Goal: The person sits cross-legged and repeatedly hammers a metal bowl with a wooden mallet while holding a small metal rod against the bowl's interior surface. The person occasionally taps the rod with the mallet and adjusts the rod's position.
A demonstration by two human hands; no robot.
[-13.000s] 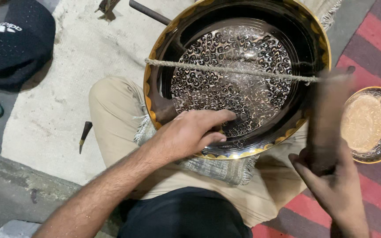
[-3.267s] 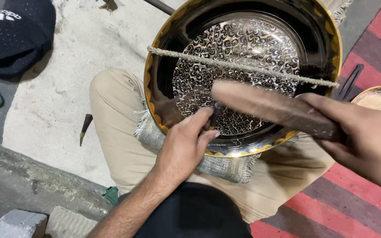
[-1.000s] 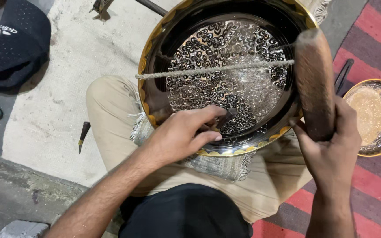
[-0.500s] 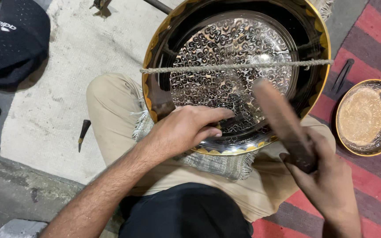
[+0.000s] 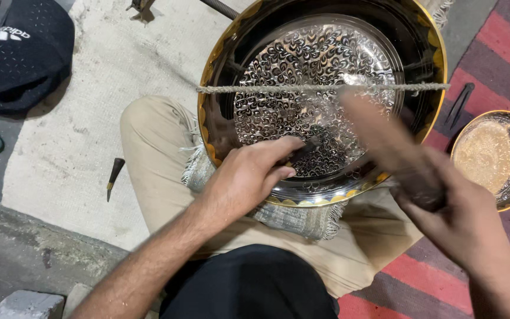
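Observation:
A large round metal tray (image 5: 426, 41) with a dark rim, gold edge and engraved silver centre rests on my lap over a folded cloth (image 5: 299, 215). A taut rope (image 5: 255, 89) crosses it. My left hand (image 5: 249, 177) rests on the tray's lower part, shut on a small dark chisel (image 5: 305, 149) whose tip touches the engraving. My right hand (image 5: 455, 218) grips a brown wooden mallet (image 5: 379, 133), blurred, angled up-left over the tray near the chisel.
A smaller brass-rimmed bowl (image 5: 491, 156) sits on the red striped rug at right, with a dark tool (image 5: 458, 106) beside it. A black cap (image 5: 22, 53) lies top left, a spare chisel (image 5: 113, 176) on the pale mat, a stone block (image 5: 28, 304) at the bottom left.
The mallet in my right hand has swung from upright at the tray's right side down toward the chisel. My left hand stays in place on the tray.

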